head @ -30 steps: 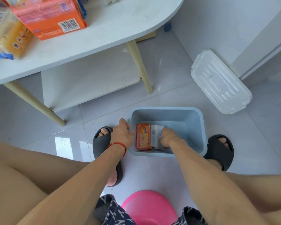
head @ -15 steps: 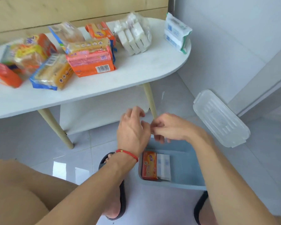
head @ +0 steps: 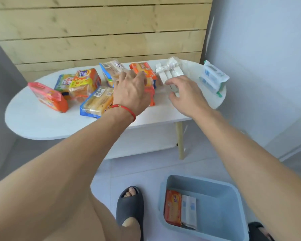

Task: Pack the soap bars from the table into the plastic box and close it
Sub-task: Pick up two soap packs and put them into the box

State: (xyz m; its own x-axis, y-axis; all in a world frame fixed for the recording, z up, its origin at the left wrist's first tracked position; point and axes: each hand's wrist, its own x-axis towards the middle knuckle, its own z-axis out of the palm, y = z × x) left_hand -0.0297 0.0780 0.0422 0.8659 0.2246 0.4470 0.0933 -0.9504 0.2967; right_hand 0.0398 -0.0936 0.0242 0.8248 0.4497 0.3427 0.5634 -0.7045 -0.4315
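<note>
Several wrapped soap packs lie on the white oval table (head: 42, 124): a pink-orange pack (head: 48, 97), a Tide pack (head: 84, 80), a yellow-blue pack (head: 96, 101), an orange pack (head: 142, 69), a clear pack of white bars (head: 169, 71) and a white-blue pack (head: 213, 79). My left hand (head: 131, 92), with a red string at the wrist, hovers open over the orange packs. My right hand (head: 184, 93) reaches open toward the white bars, fingertips at their near edge. The blue plastic box (head: 233, 192) stands on the floor at lower right, holding an orange soap (head: 172, 207) and a white soap (head: 188, 212).
A wooden slat wall rises behind the table. One table leg (head: 180, 141) stands just beyond the box. My foot in a dark slipper (head: 129, 204) rests left of the box. A white wall is on the right. The lid is out of view.
My view has tilted up from the box to the table. Both hands rose out of the box and reached forward over the soap packs on the table.
</note>
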